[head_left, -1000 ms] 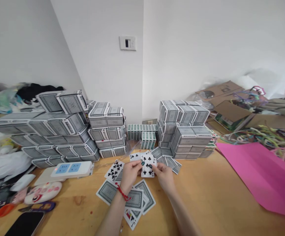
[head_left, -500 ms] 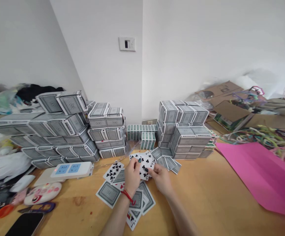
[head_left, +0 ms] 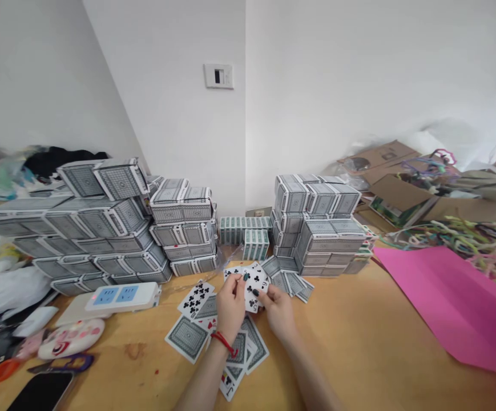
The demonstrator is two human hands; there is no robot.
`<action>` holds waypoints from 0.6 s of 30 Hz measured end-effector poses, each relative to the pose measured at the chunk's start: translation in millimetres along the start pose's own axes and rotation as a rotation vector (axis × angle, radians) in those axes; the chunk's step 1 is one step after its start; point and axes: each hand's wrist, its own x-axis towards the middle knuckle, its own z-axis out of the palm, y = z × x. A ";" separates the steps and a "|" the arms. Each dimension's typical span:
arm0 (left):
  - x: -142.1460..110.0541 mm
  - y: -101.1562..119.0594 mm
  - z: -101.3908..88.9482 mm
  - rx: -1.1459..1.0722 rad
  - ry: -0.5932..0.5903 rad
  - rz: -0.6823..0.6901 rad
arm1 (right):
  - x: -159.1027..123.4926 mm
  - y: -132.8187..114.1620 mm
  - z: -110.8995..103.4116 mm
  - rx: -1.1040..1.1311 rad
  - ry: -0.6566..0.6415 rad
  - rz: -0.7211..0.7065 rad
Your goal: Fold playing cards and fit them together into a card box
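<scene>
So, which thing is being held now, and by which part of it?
A white rectangular playing card with black clubs: the left hand holds its upper left part, the right hand its right side.

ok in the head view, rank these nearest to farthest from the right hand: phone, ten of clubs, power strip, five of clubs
From the right hand:
1. Five of clubs, at its fingertips
2. Ten of clubs, on the table to the left
3. Power strip, farther left
4. Phone, at the lower left
</scene>
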 end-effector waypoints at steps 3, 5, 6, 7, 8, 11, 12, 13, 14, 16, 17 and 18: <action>-1.9 -1.6 3.4 -0.097 -0.086 -0.002 | 2.7 1.1 -3.6 0.002 0.083 -0.021; -3.0 -2.6 5.9 -0.191 -0.143 0.005 | 4.2 0.2 -6.1 0.013 0.125 -0.025; -3.4 -3.0 6.9 -0.226 -0.163 0.009 | 4.7 -0.4 -7.0 0.017 0.140 -0.026; -3.6 -3.2 7.7 -0.249 -0.178 0.011 | 5.0 -1.0 -7.5 0.018 0.149 -0.027; -3.7 -3.3 8.3 -0.261 -0.187 0.011 | 5.0 -1.4 -7.6 0.017 0.152 -0.028; -3.1 -3.7 8.7 -0.262 -0.180 0.012 | 4.7 -0.3 -6.7 -0.014 0.140 -0.032; -2.8 -4.1 8.6 -0.249 -0.165 0.014 | 4.6 0.7 -6.2 -0.029 0.134 -0.033; -2.4 -4.7 8.5 -0.228 -0.142 0.015 | 4.6 2.0 -5.7 -0.042 0.128 -0.035; -2.0 -5.5 8.3 -0.195 -0.117 0.014 | 4.6 3.3 -5.3 -0.051 0.117 -0.037; -1.0 -7.3 7.4 -0.102 -0.063 0.006 | 4.6 5.7 -4.3 -0.063 0.082 -0.038; -0.3 -8.1 6.7 -0.053 -0.042 0.003 | 4.5 6.5 -3.9 -0.070 0.064 -0.041; 0.5 -8.9 5.8 -0.006 -0.027 0.004 | 4.2 7.1 -3.4 -0.078 0.048 -0.044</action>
